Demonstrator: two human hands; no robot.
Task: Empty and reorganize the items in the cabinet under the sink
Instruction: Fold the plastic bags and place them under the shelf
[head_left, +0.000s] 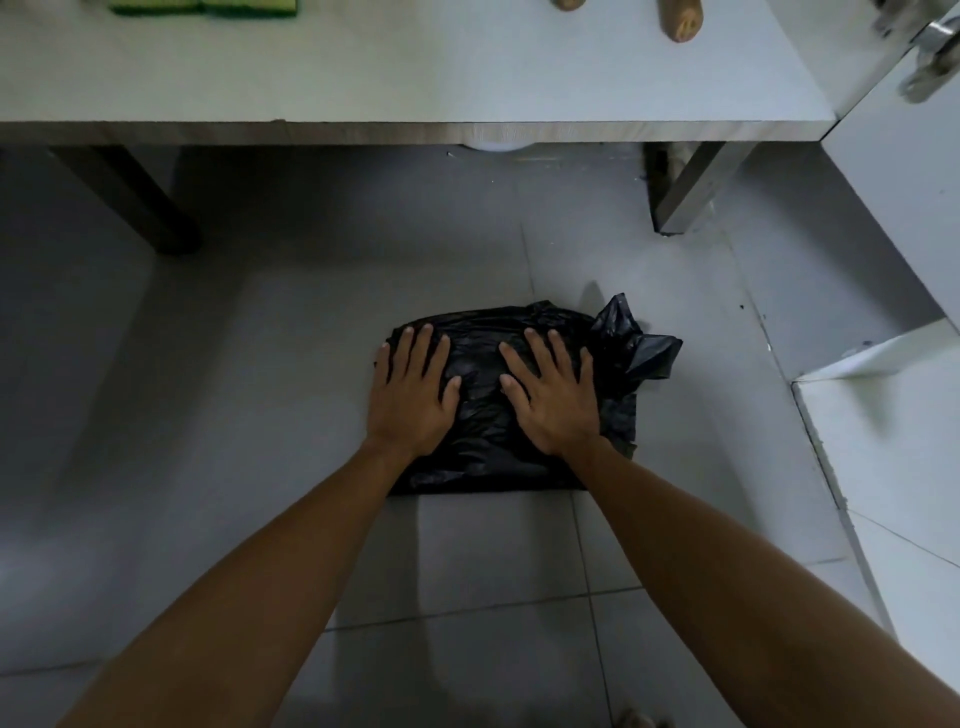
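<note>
Hands flat on a folded black bag

Palms down, I press both hands on a black plastic bag (483, 415) that lies on the grey tiled floor (260, 415) in front of me. My left hand (410, 395) covers the bag's left part, fingers spread and reaching its far edge; my right hand (553, 397) lies beside it on the right part, fingers spread too. Neither hand grips anything: both are open and flat against the plastic, with a strip of bag showing between them. The bag is folded into a rough rectangle, and a crumpled loose end (636, 343) sticks up at its far right corner, past my right hand. My bare forearms run from the bottom of the view up to the bag.

Beyond the bag stands a pale desk (415, 78) with two legs visible underneath. On its far edge lie green sponges (202, 6) at the left and a brown wooden thing (681, 21) further right, cut off by the frame. A white cabinet door (904, 171) stands open at the right, with a metal hinge (930, 52) near its top
</note>
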